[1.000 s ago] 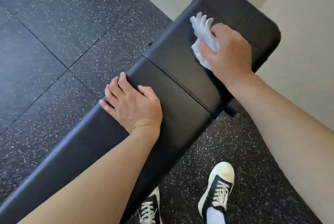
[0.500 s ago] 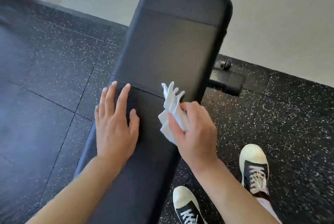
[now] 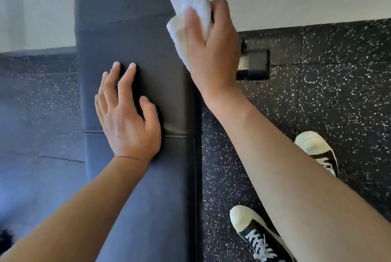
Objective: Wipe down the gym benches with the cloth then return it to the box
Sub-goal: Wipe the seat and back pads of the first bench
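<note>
Reaching in from the lower left, the left forearm runs up and to the right onto the black bench [image 3: 137, 35], and the left hand [image 3: 127, 117] lies palm down on the pad, straddling the seam between the 2 cushion sections. Its fingers are straight and slightly spread, pointing toward the far end of the bench, with the thumb angled out to the right; it holds nothing and simply rests flat on the upholstery.

The bench's long axis runs from the bottom of the view straight away to the top, its rounded far end lying over the pale floor beyond the speckled rubber floor [image 3: 328, 96].

The right forearm comes in from the lower right and slants up and left to the bench's right edge, near the far end. There the right hand [image 3: 213, 50] grips the white cloth [image 3: 188, 5], fingers and thumb curled round it, the back of the hand toward the camera. The cloth is bunched, its loose end sticking up and away past the fingers, and its lower part touches the pad's right edge.

Right of the bench, a dark frame foot [image 3: 254, 64] sits on the rubber floor, and 2 black-and-white sneakers [image 3: 251, 230] stand under the right arm.
</note>
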A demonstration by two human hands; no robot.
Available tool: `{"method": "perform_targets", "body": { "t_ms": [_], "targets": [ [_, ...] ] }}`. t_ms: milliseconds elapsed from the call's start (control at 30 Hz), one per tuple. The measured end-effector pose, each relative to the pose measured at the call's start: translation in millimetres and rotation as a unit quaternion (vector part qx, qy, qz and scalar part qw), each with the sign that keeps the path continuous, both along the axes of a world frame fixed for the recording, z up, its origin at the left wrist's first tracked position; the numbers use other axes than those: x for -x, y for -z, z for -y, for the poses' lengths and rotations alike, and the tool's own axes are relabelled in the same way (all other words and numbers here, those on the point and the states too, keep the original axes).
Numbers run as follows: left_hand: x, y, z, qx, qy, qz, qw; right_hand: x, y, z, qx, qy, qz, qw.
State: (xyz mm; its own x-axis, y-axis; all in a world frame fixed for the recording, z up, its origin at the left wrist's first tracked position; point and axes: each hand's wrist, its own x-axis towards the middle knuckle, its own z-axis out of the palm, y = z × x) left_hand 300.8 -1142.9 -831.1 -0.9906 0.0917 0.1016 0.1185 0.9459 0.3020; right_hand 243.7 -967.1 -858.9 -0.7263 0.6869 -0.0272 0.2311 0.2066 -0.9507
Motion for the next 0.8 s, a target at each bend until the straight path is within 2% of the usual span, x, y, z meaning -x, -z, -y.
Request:
{"method": "perform_targets", "body": {
  "t_ms": [67,233,333,433,667,800],
  "targets": [
    [-1,-1,0,0.008,0.001,0.008,1.0,-14,-2,5,0.031,-0.002,0.024,0.999],
    [0,0,1,0.008,-0.01,0.015,1.0,-122,-10,33,0.108,-0.114,0.065,0.985],
    [1,1,-2,0.021,-0.009,0.012,1.0,-160,-15,47,0.108,-0.16,0.08,0.978],
    [0,1,0,0.03,-0.008,0.015,0.999,-135,-20,43,0.116,-0.127,0.088,0.981],
    [2,2,0,0.038,-0.002,0.013,0.999,16,-5,-6,0.096,0.003,0.089,0.991],
    [1,2,1,0.038,-0.007,0.019,0.999,3,-6,-2,0.068,-0.026,0.068,0.995]
  ]
}}
